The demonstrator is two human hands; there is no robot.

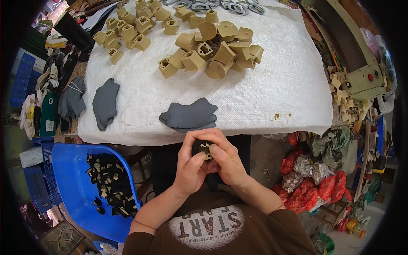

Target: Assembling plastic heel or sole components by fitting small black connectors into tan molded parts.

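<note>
Just beyond the front edge of the table, my left hand [189,165] and my right hand [229,163] are closed together around a small shoe heel [207,155]. Black covering wraps the heel, and its tan, holed end faces up between my thumbs. Both thumbs press at the rim of that end. The fingers hide much of the heel. Close beyond my hands lies a stack of dark grey cut pieces [189,114], thin and flexible. Farther back are a heap of bare tan heels [225,53] and a looser group of tan heels [127,32].
White woven sheeting [263,106] covers the table. Another grey stack [106,104] lies on its left. At lower left, a blue basin [70,182] holds many black-covered heels [111,185]. Red plastic bags [304,195] sit at right, below a machine [367,80]. Metal rings [233,6] lie at the far edge.
</note>
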